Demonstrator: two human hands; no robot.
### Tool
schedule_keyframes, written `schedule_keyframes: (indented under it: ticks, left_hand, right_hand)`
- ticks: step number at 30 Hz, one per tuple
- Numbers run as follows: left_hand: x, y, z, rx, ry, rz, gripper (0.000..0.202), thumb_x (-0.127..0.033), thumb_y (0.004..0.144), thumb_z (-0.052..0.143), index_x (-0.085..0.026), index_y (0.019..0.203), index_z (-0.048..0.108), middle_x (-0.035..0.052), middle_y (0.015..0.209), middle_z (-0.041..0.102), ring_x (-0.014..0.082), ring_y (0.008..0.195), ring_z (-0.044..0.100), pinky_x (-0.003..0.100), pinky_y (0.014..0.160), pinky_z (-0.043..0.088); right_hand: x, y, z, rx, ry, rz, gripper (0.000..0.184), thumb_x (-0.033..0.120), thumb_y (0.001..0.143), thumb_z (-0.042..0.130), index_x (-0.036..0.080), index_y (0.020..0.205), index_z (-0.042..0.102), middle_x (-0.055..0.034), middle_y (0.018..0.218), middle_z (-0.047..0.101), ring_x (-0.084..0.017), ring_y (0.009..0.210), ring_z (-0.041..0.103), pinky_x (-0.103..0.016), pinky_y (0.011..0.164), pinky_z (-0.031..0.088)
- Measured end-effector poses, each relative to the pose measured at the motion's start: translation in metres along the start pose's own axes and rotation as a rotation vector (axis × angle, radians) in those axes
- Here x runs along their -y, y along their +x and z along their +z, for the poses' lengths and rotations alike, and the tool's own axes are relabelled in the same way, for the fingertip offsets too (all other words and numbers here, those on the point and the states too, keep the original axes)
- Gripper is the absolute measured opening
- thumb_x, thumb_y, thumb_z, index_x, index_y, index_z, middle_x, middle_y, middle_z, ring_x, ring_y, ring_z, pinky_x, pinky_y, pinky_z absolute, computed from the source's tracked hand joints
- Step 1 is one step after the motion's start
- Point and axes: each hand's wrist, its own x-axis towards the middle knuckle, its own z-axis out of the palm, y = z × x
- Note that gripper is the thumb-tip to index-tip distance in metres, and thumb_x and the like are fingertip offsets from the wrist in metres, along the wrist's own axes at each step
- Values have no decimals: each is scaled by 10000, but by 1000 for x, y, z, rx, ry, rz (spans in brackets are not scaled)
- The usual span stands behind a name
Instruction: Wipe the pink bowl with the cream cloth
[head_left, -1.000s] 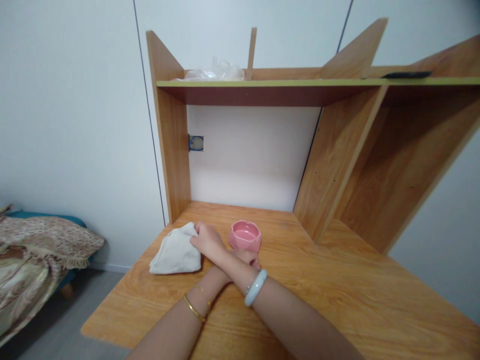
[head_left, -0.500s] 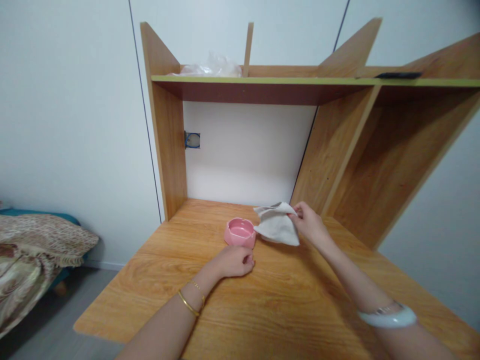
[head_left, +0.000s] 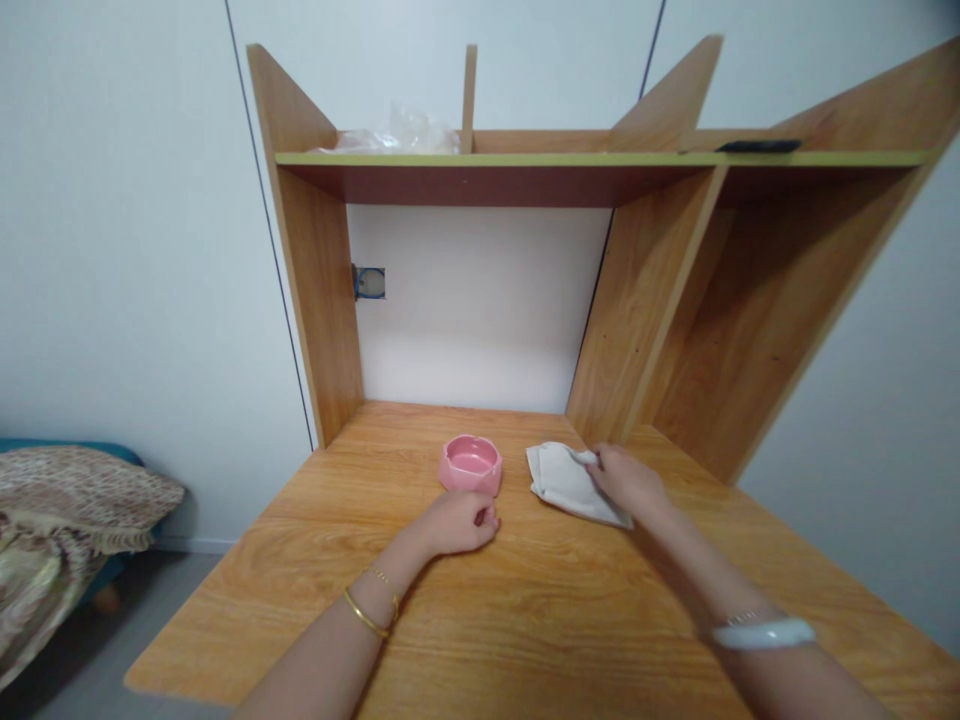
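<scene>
Head view: at lower centre, one left hand (head_left: pixel 461 522) lay loosely curled; lower right, one right hand (head_left: pixel 628 482) pinched one off-white cloth (head_left: pixel 566 482). One pink ashtray (head_left: pixel 470 467) stood below frame centre, just behind the left hand; one plastic bag (head_left: pixel 405 133) lay upper left.

A crumpled clear plastic bag (head_left: pixel 401 133) is carried by the upper shelf (head_left: pixel 525 160), on which a dark flat object (head_left: pixel 759 146) is also laid. A fringed blanket (head_left: pixel 82 490) is draped over blue-green furniture (head_left: pixel 111 568) near a white wall (head_left: pixel 150 220).
</scene>
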Motion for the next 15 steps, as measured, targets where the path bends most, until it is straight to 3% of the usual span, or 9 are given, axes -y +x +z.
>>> schedule_keyframes:
  ticks: [3, 5, 8, 12, 15]
  left_hand:
    - [-1, 0, -1, 3, 3, -7, 187, -274, 795, 436, -155, 714, 554, 7, 691, 614, 93, 567, 485, 198, 500, 300]
    - [-1, 0, -2, 7, 9, -12, 189, -276, 795, 436, -153, 716, 557, 7, 693, 613, 91, 566, 482, 198, 496, 297]
    - [-1, 0, -2, 7, 7, -14, 191, -279, 792, 437, -154, 716, 559, 8, 695, 615, 93, 572, 483, 198, 498, 303]
    - [0, 0, -1, 11, -3, -8, 171, -261, 783, 443, -156, 716, 560, 10, 697, 622, 98, 584, 495, 195, 511, 321]
    - [1, 0, 0, 12, 4, 2, 166, -254, 779, 443, -158, 720, 564, 10, 704, 625, 99, 584, 501, 194, 511, 321]
  right_hand:
    - [23, -10, -7, -101, -22, -47, 329, 270, 840, 416, 133, 1132, 480, -161, 1129, 530, -252, 1008, 528, -318, 714, 422]
    - [33, -12, -10, -112, -29, -84, 308, 268, 830, 440, 147, 1104, 513, -153, 1126, 532, -248, 1038, 508, -310, 744, 416]
    - [43, -9, -10, -17, -10, -114, 245, 297, 827, 443, 155, 949, 603, -140, 1033, 602, -248, 988, 541, -305, 742, 408]
    - [49, -3, -2, 110, 2, -49, 364, 445, 788, 466, 138, 869, 643, -164, 940, 651, -272, 903, 592, -319, 692, 410]
    - [49, -1, 5, 126, 0, -16, 282, 330, 765, 497, 132, 896, 650, -171, 963, 651, -253, 899, 603, -294, 672, 403]
